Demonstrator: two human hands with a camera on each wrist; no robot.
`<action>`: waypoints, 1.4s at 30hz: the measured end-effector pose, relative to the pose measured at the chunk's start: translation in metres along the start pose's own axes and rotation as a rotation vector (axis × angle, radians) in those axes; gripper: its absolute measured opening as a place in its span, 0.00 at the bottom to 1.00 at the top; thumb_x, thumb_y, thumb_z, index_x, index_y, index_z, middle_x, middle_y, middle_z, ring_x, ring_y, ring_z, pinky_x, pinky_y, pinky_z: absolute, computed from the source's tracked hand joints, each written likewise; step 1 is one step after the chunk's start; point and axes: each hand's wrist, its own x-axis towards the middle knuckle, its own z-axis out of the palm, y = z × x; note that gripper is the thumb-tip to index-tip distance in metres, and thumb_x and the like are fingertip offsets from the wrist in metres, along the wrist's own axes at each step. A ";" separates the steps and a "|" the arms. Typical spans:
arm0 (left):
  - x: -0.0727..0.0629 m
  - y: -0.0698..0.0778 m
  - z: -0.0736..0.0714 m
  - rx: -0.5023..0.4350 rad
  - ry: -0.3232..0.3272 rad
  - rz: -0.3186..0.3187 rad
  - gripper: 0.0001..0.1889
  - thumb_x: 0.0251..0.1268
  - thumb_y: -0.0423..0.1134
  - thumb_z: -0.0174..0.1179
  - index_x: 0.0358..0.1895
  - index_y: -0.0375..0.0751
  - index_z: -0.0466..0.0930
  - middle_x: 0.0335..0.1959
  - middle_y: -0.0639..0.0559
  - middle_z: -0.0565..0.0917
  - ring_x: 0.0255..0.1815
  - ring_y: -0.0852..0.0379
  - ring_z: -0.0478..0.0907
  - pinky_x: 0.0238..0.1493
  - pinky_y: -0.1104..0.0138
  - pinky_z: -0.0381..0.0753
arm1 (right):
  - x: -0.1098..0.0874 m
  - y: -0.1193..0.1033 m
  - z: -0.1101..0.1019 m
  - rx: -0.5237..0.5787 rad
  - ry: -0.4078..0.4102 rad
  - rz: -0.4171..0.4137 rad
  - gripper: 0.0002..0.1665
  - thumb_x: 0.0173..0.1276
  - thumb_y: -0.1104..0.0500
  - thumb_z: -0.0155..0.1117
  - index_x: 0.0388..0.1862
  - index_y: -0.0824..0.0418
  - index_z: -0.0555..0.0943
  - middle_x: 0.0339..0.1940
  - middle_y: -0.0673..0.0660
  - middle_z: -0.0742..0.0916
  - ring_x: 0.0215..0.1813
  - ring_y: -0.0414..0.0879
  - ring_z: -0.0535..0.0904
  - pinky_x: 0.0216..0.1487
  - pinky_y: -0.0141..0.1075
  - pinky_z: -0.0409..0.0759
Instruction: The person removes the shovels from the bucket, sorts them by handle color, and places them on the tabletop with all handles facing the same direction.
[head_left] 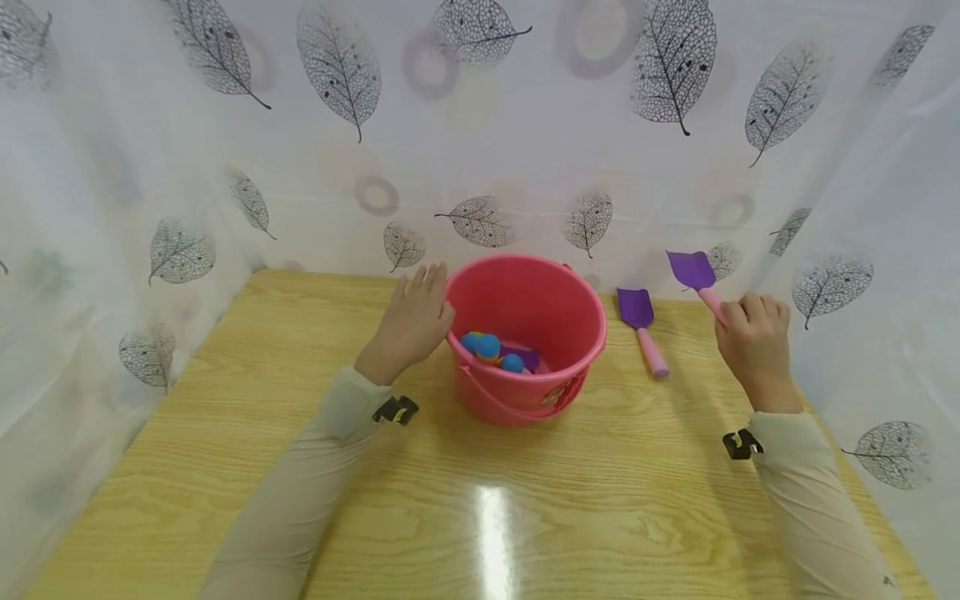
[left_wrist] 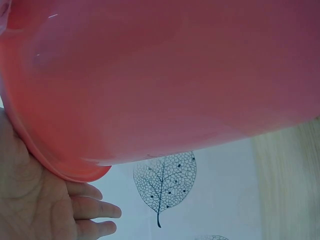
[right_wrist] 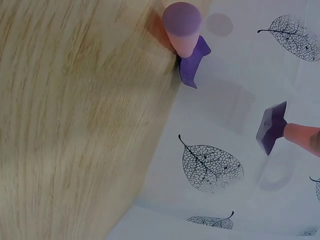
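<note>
A pink bucket stands upright on the table, its handle hanging down at the front. Inside lie several blue-and-yellow balls or rounded toys and a purple piece, partly hidden by the wall. My left hand rests against the bucket's left rim with straight fingers, which also show beside the rim in the left wrist view. At the right, my right hand grips the pink handle of a toy shovel with a purple blade, held above the table. A second toy shovel lies between bucket and right hand.
The wooden table ends at the back and sides against a white curtain printed with leaves. Black clips sit at both sleeve cuffs.
</note>
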 end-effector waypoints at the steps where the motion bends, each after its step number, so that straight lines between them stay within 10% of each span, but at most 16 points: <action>1: 0.000 0.000 0.000 -0.001 -0.001 0.000 0.32 0.73 0.45 0.34 0.74 0.34 0.40 0.77 0.41 0.48 0.78 0.43 0.40 0.77 0.49 0.36 | -0.001 0.001 0.000 0.002 -0.004 0.000 0.04 0.55 0.74 0.57 0.24 0.73 0.71 0.24 0.68 0.73 0.30 0.67 0.66 0.33 0.56 0.61; 42: 0.001 -0.002 0.001 0.008 -0.005 -0.004 0.32 0.73 0.45 0.34 0.75 0.34 0.40 0.77 0.42 0.46 0.78 0.43 0.40 0.77 0.48 0.38 | -0.034 0.022 0.015 -0.002 -0.123 -0.006 0.06 0.53 0.73 0.60 0.22 0.74 0.72 0.22 0.68 0.73 0.29 0.67 0.68 0.32 0.56 0.63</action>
